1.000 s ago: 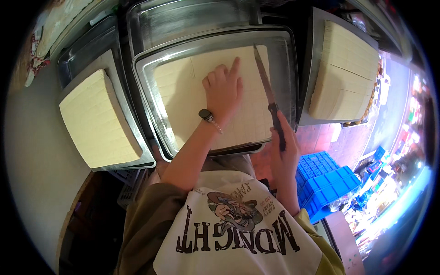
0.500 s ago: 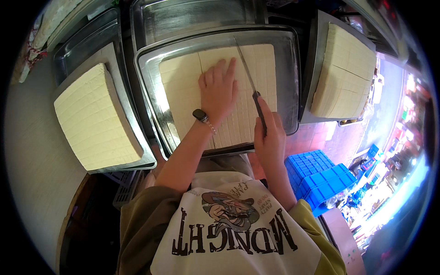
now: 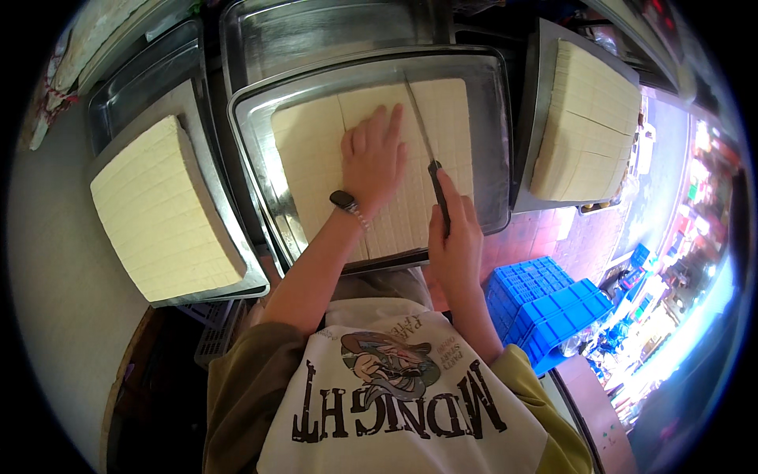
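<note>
A large pale slab of tofu [image 3: 304, 150], scored with grid lines, lies in a shallow metal tray [image 3: 491, 142] in front of me. My left hand [image 3: 374, 154] rests flat on the slab's middle, fingers stretched toward the far edge and a little apart. In my right hand [image 3: 456, 229] is a long knife [image 3: 425, 135] with a dark handle, my index finger laid along it. The narrow blade points away from me over the slab, just right of my left fingertips, its tip near the far edge. A straight cut runs down the slab left of my left hand.
Another tofu slab [image 3: 162, 209] sits on a tray at the left, and a third slab [image 3: 591, 122] at the right. An empty metal tray [image 3: 339, 39] is behind the middle one. Blue plastic crates [image 3: 545, 304] stand at the lower right on the tiled floor.
My right hand and the knife have drawn slightly nearer to me and to the left, the blade tip moving back toward the slab's far edge. My left hand stays on the tofu.
</note>
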### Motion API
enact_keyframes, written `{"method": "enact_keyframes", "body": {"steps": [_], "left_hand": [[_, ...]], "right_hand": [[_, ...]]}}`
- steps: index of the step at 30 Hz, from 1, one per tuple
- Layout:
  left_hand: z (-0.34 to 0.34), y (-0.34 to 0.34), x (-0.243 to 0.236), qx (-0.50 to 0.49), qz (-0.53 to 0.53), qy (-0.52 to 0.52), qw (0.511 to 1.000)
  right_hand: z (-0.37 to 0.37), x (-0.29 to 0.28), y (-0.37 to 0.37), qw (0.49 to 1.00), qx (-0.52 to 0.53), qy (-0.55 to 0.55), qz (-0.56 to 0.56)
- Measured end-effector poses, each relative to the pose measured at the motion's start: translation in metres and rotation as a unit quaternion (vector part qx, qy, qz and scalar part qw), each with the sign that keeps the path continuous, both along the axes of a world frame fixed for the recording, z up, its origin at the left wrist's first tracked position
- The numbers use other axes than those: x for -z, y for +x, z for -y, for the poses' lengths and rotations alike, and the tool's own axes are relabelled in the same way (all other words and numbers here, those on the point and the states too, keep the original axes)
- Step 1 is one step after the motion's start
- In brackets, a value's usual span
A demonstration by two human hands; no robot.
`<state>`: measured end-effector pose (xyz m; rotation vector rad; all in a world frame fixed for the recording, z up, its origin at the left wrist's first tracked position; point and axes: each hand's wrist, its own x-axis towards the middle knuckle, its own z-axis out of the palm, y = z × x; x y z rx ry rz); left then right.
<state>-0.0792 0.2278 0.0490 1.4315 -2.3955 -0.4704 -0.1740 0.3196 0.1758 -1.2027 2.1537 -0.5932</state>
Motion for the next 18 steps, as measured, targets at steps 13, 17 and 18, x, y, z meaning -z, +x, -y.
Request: {"method": "enact_keyframes", "body": {"steps": [13, 17, 18], "left_hand": [[0.0000, -0.0008, -0.0011, 0.000, -0.006, 0.014, 1.000], [0.0020, -0.0011, -0.0056, -0.002, -0.007, 0.009, 1.000], [0.0029, 0.0006, -0.0074, -0.004, -0.006, 0.009, 1.000]], "right_hand": [[-0.0044, 0.0027, 0.0031, 1.000, 0.001, 0.000, -0.004], [-0.0037, 0.0016, 0.0026, 1.000, -0.013, 0.007, -0.012], [-0.0032, 0.0018, 0.0024, 1.000, -0.025, 0.008, -0.014]]}}
